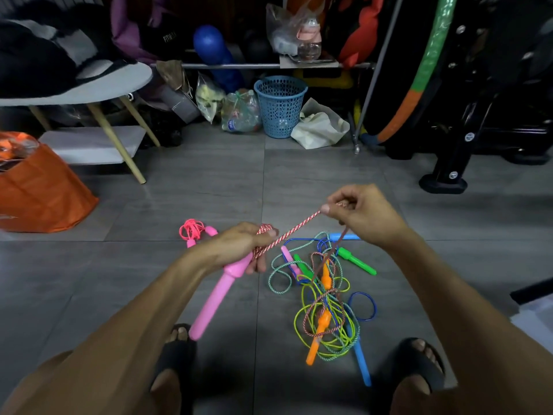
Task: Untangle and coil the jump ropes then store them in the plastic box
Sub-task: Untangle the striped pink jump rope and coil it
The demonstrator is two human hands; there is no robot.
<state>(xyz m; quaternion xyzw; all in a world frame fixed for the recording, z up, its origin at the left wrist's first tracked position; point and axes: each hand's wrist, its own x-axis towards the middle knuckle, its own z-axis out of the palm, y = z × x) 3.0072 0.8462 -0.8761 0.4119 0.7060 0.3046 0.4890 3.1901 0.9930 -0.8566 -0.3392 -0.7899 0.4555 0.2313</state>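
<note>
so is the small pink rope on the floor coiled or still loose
Coiled: the small pink rope lies bundled with its handles, apart from the tangled pile.

White lettering on a black bag (167, 37) at the back of the room appears to begin "FIT"; the remaining letters are blurred. No other text, label or number is legible.

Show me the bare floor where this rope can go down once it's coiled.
Bare tiles lie between the orange bag and the coiled pink rope, and ahead, between the hands and the blue basket. Crowded: the tangled ropes under the right hand, between both sandals.
</note>
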